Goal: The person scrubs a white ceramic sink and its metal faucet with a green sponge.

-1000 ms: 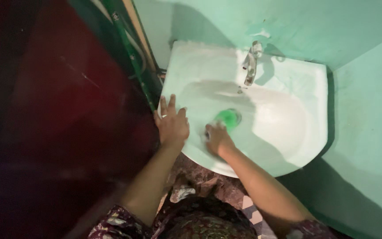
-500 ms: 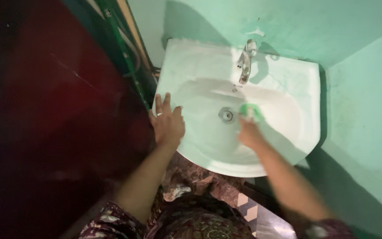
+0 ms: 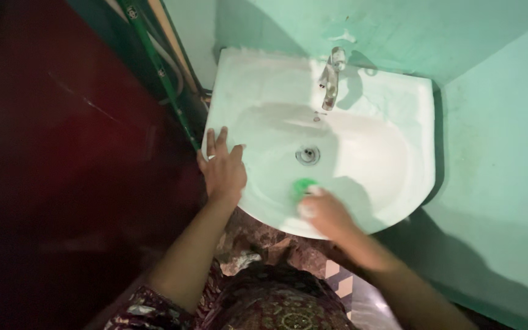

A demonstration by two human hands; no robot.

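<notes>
The right hand (image 3: 324, 211) was closed round a small bright green scrubbing pad (image 3: 304, 187), pressing it against the near inner wall of the white ceramic wash basin (image 3: 398, 116), just below the round metal drain (image 3: 308, 154). The left hand (image 3: 222, 168) lay flat with fingers spread on the basin's left rim, bracing. How far along? Hard to call: the bowl looked pale and mostly clean, no foam or standing water could be made out, and the silver metal tap (image 3: 330, 79) at the back showed no flow. By my judgement the near wall was being worked while the rim and the ledge around the tap were yet to be reached.

The basin sat in a corner of mint-green painted walls (image 3: 496, 153), with a dark red surface (image 3: 62, 153) at the left, a green pipe (image 3: 160, 73) running beside it, and a mottled stone-patterned floor (image 3: 276, 247) beneath.
</notes>
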